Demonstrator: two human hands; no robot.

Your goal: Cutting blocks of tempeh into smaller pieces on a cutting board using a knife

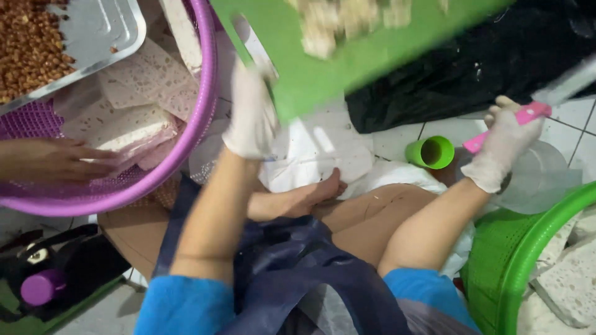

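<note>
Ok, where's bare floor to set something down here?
Bare white tile shows between the black bag and green cup, and more at far right. The purple basket, green basket and legs crowd the rest.

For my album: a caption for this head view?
Gloved left hand tilts green cutting board; gloved right hand holds pink-handled knife.

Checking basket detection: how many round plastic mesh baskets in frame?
2. A purple basket at upper left, holding pale slabs, with another person's hand resting in it. A green basket at lower right, cut off by the frame edge. Others may sit out of view.
</note>
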